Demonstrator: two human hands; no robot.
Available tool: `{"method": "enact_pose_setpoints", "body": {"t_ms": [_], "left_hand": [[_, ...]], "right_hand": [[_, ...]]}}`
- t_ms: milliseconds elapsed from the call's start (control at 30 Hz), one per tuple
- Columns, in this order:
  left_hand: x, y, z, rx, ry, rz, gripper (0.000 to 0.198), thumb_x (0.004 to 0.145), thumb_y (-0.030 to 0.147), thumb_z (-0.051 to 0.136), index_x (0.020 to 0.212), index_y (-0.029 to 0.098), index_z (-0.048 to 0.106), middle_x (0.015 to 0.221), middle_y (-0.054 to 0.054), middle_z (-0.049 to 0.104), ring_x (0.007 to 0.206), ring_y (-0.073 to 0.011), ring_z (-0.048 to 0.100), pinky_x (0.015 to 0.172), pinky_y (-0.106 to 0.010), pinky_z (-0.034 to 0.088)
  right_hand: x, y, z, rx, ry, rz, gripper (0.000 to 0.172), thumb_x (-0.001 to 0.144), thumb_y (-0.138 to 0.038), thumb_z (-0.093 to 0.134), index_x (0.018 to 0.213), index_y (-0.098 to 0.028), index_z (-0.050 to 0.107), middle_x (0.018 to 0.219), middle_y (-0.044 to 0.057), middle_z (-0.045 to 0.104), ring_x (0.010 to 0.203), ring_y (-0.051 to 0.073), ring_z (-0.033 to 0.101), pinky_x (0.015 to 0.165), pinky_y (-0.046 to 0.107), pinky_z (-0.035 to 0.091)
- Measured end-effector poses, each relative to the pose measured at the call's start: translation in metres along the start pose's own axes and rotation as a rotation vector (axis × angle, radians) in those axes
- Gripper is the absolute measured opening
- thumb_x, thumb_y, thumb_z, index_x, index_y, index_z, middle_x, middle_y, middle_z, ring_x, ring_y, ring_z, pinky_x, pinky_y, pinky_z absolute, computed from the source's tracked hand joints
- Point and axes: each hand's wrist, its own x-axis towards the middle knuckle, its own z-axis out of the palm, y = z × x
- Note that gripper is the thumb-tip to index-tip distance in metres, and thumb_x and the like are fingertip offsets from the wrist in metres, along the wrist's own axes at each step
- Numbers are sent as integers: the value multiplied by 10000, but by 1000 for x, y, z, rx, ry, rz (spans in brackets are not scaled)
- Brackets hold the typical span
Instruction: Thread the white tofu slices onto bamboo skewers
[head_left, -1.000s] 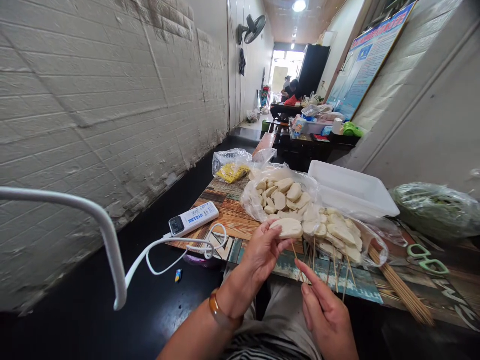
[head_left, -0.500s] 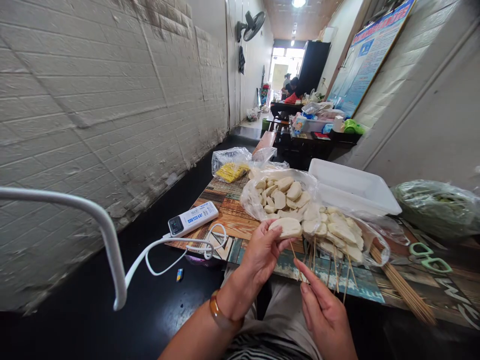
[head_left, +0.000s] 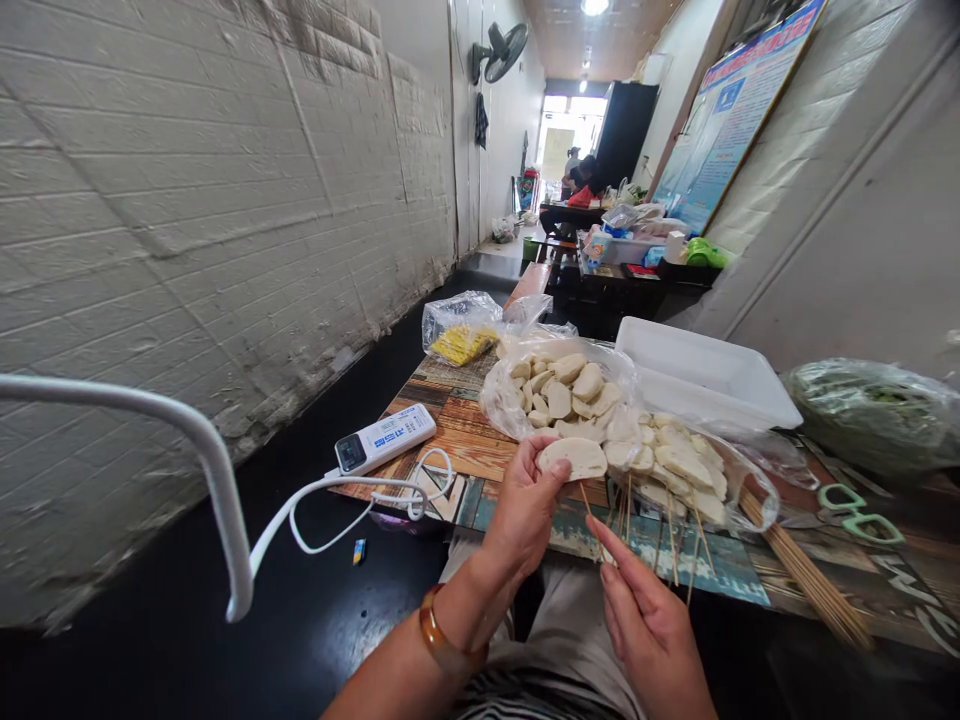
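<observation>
Pinched in my left hand (head_left: 527,505) is a pale, flat, oval slice of food (head_left: 576,459), its kind not clear. My right hand (head_left: 649,610) grips a thin wooden skewer (head_left: 589,503), whose upper tip meets the slice's lower edge; whether it has gone in I cannot tell. Just beyond lies a clear plastic bag of loose pale slices (head_left: 559,392). To its right, several slices on skewers (head_left: 679,462) are piled with their sticks pointing toward me. A bundle of bare skewers (head_left: 814,580) rests farther right on the wooden-patterned table (head_left: 472,445).
A white power bank (head_left: 386,438) with a looped cable sits at the table's left. Behind the food are a yellow packet in plastic (head_left: 461,345) and a white tray (head_left: 709,375). Green-handled scissors (head_left: 862,515) and a bag of greens (head_left: 877,415) are at right. People are far back.
My left hand has turned the slice slightly, so more of its flat face shows, and its thumb now lies across the front. The right hand stays nearly still with the skewer.
</observation>
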Motion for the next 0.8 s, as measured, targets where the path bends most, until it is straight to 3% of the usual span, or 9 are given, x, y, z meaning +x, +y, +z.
{"method": "enact_pose_setpoints", "body": {"t_ms": [167,267,367,467,633,733,800], "left_hand": [[-3,-3,0,4,-3,-16,375,680,299,796,958,186,573,968,-35,657,883,-168,628,732,-246,492],[-5,-5,0,-9,-5,-17,363,687,292,793,954,182,573,971,-38,656,875,-160,624,738,-246,494],[-6,-8,0,-3,-5,-13,350,698,285,787,955,181,572,964,-37,655,859,-152,620,743,-247,497],[-9,-9,-1,21,-7,6,350,705,287,788,963,186,574,949,-29,652,857,-149,618,769,-254,499],[-14,-2,-1,13,-63,1,392,695,300,803,1007,192,593,951,-33,658,848,-151,613,750,-247,497],[-16,5,-2,-14,-97,-39,488,707,356,795,1127,191,609,944,-50,678,830,-160,623,721,-241,486],[-16,7,-3,-31,-111,-75,522,707,376,796,1158,176,627,896,-51,691,802,-155,625,723,-243,478]], "right_hand": [[0,0,3,56,13,15,542,855,-509,590,1281,-182,666,411,-73,409,327,79,303,325,191,256],[1,0,3,38,19,-9,502,862,-477,594,1268,-193,677,458,-34,537,331,82,356,330,193,291],[4,-2,2,11,48,-66,428,838,-453,628,1193,-234,726,746,60,737,440,117,528,390,215,401],[6,0,1,-12,62,-93,399,837,-450,629,1166,-254,740,921,82,764,552,155,620,441,236,459],[5,13,-3,-5,48,-70,420,867,-461,603,1199,-232,718,684,36,722,423,113,517,384,211,412],[4,24,-8,23,42,-66,382,873,-449,613,1146,-213,738,498,-24,601,353,86,409,348,193,368],[4,31,-13,20,27,-93,337,873,-430,624,1084,-203,757,472,-34,571,357,88,417,355,192,382]]}}
